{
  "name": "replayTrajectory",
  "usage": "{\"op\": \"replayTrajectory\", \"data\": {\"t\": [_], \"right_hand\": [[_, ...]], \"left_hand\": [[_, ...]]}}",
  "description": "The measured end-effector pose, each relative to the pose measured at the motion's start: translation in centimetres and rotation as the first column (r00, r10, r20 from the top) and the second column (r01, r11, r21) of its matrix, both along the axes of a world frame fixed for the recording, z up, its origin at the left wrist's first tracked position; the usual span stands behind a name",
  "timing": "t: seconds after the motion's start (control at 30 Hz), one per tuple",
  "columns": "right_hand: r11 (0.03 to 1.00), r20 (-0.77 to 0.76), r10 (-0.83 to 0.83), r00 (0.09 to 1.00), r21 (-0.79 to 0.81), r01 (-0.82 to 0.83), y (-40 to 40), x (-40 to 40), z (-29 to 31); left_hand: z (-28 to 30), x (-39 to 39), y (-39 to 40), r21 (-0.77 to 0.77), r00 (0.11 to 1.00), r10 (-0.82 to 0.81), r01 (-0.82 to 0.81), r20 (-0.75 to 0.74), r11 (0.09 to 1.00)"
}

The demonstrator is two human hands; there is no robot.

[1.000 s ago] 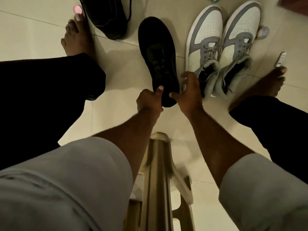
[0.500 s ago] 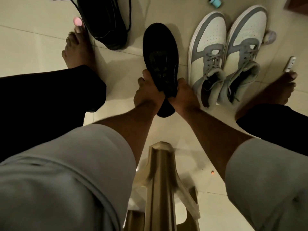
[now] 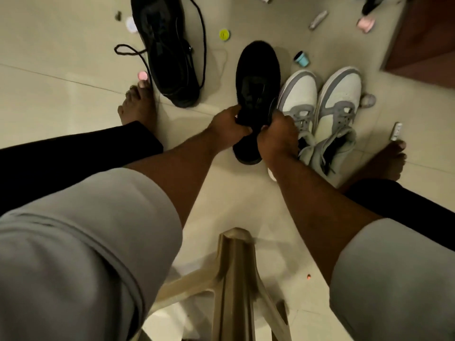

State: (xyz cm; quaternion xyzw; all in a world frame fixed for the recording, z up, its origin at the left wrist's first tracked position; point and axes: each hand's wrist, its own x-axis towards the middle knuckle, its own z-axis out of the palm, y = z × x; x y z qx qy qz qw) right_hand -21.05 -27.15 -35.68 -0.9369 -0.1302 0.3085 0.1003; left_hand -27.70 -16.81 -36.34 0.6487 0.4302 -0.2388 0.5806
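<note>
I am looking down at both hands working on the black shoe (image 3: pixel 257 77), which is pointing its toe away from me over the tiled floor (image 3: pixel 61 57); I cannot tell whether its heel is resting there or lifted. The left hand (image 3: pixel 227 127) is gripping the left edge of the shoe's opening with curled fingers, and the right hand (image 3: pixel 277 136) is clenching the opposite edge the same way. A pair of white and grey sneakers (image 3: pixel 299 94) is sitting just beside the shoe on its right, and a second black shoe (image 3: pixel 165 52) with a loose lace is lying to its left. A beige stool leg (image 3: pixel 234 279) is showing below my arms.
</note>
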Motion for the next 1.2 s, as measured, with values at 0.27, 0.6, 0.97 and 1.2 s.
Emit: {"op": "replayTrajectory", "data": {"t": [0.27, 0.6, 0.97, 1.2], "right_hand": [[0.917, -0.245, 0.161, 0.956, 0.395, -0.053, 9.0, -2.3, -0.7], [0.907, -0.470, 0.059, 0.881, 0.394, 0.149, 18.4, -1.2, -5.5], [0.834, -0.109, 0.180, 0.978, 0.544, -0.093, 10.0, -1.8, 3.7], [0.727, -0.001, 0.197, 0.980, 0.671, -0.145, 4.4, -3.0, 12.8]], "left_hand": [[-2.2, -6.7, 10.6, 0.733, 0.934, 0.323, -0.112, -0.153, 0.671], [-3.3, -3.7, 16.6, 0.504, 0.933, 0.359, -0.316, 0.013, 0.804], [3.8, -2.2, 11.0, 0.547, 0.876, 0.483, -0.410, 0.013, 0.730], [9.9, -3.9, 8.8, 0.346, 0.786, 0.610, -0.604, 0.105, 0.718]]}}
